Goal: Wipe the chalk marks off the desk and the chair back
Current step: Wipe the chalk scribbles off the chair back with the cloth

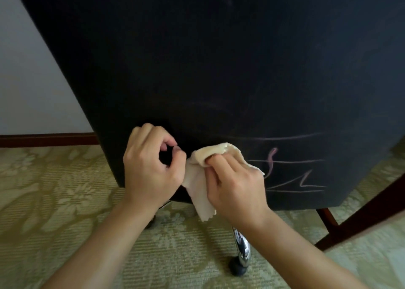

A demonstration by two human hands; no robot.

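Note:
The black chair back (219, 58) fills most of the view. Pink chalk marks (293, 172), several lines and a squiggle, sit on its lower right part; fainter smears lie higher up. My right hand (236, 185) grips a beige cloth (199, 190) bunched against the lower edge of the chair back, just left of the marks. My left hand (151, 166) is right beside it with fingers curled; its thumb and forefinger meet near the cloth's left edge, and whether they pinch the cloth is unclear.
A chrome chair leg with a black caster (240, 255) stands on the patterned green carpet (65, 201) under my right arm. A dark wooden furniture leg (361, 216) rises at the right. A pale wall with a brown skirting board (48, 139) is at the left.

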